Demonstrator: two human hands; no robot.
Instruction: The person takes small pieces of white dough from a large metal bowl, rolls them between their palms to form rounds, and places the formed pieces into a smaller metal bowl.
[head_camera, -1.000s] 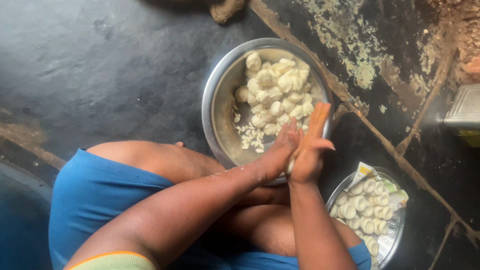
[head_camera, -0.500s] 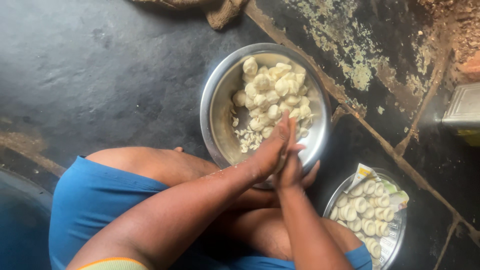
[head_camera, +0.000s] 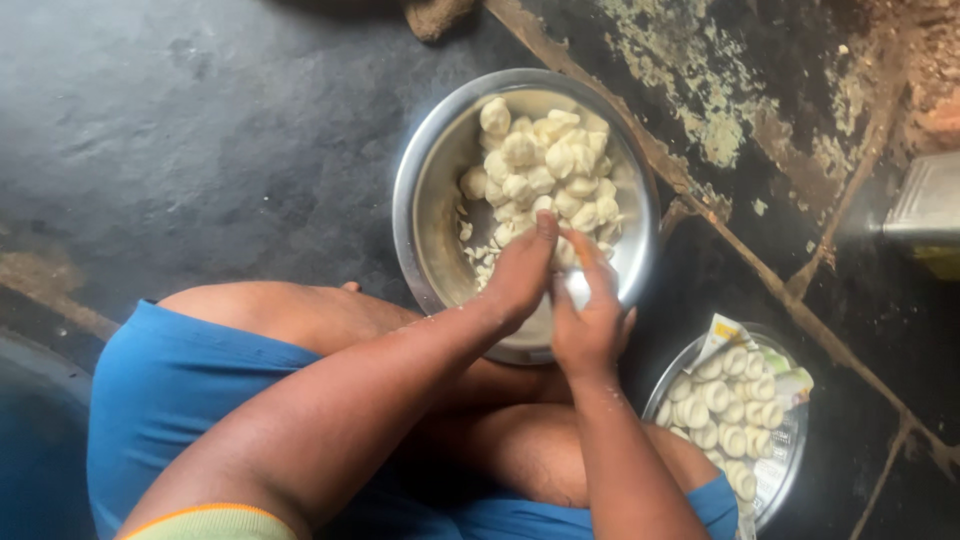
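A round steel bowl (head_camera: 430, 190) stands on the dark floor, holding several pale dough pieces (head_camera: 545, 165) heaped at its far side. My left hand (head_camera: 522, 275) and my right hand (head_camera: 590, 325) are side by side over the bowl's near rim, palms facing each other, fingertips touching the heap. A small pale dough piece (head_camera: 573, 290) shows between the two palms, mostly hidden by them. My bare knee and blue shorts (head_camera: 170, 380) lie just below the bowl.
A second steel plate (head_camera: 790, 440) at the lower right holds several shaped white dumplings on printed paper. The floor is dark and cracked, with flaking patches at the upper right. A metal object (head_camera: 925, 205) sits at the right edge.
My hands, raised and pressed flat together a second ago, have come down to the bowl's near rim, with the fingertips now at the dough heap.
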